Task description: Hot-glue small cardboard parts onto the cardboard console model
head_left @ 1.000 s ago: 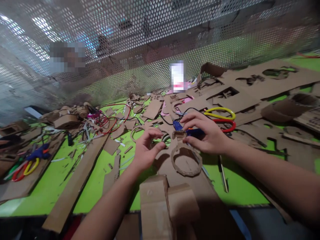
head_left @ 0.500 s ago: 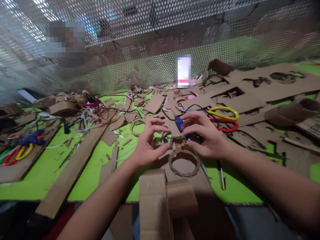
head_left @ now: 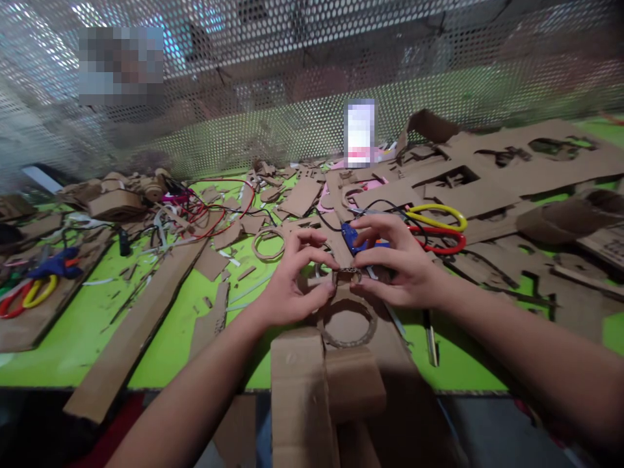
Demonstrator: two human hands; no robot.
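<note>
A small folded cardboard piece (head_left: pixel 347 273) sits between my two hands. The thumb and fingers of my left hand (head_left: pixel 302 279) are curled against its left edge. From the other side, my right hand (head_left: pixel 402 263) pinches its right edge with thumb and fingertips. Just below the fingers, a cardboard ring (head_left: pixel 369 330) lies on a larger cardboard sheet. Nearer to me stands a boxy cardboard structure (head_left: pixel 298 383). A blue glue gun (head_left: pixel 351 238) lies beyond, partly covered by my right fingers.
Scissors with yellow and red handles (head_left: pixel 439 240) lie right of my hands. A pen (head_left: pixel 431 341) rests on the green table (head_left: pixel 468 364). Another cardboard ring (head_left: pixel 268 245), a long strip (head_left: pixel 141 325) and many scraps surround the work. A perforated metal screen (head_left: pixel 273 110) stands behind.
The ring below my hands has shifted left. My fingers have closed in on the small cardboard piece, and the right hand has moved slightly. The view has tilted a little.
</note>
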